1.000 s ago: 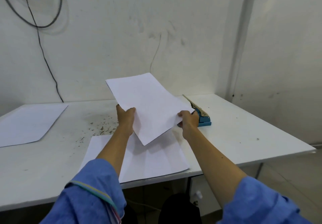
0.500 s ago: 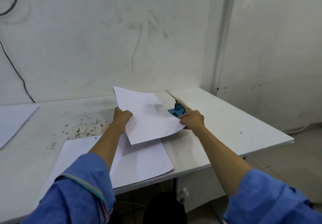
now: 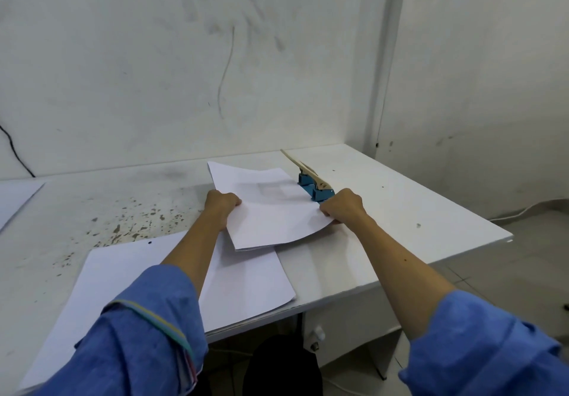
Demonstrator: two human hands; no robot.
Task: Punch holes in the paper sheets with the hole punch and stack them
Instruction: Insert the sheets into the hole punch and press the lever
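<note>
I hold a white paper sheet [image 3: 271, 207] low over the table, and its right edge reaches into the blue hole punch [image 3: 317, 187]. The punch's pale lever is raised and slants up toward the wall. My left hand [image 3: 222, 204] grips the sheet's left edge. My right hand [image 3: 341, 206] pinches its near right edge, just in front of the punch. A stack of white sheets [image 3: 240, 284] lies at the table's front edge under my left forearm, with a punched hole showing near its far left corner.
The white table [image 3: 400, 211] is scuffed and speckled with dark marks left of centre. More white paper [image 3: 15, 198] lies at the far left. The wall stands close behind, with a black cable at the left. The table's right edge drops to a tiled floor.
Both hands have lowered the sheet from an upright tilt to nearly flat and slid it right into the punch. The camera has turned to the right.
</note>
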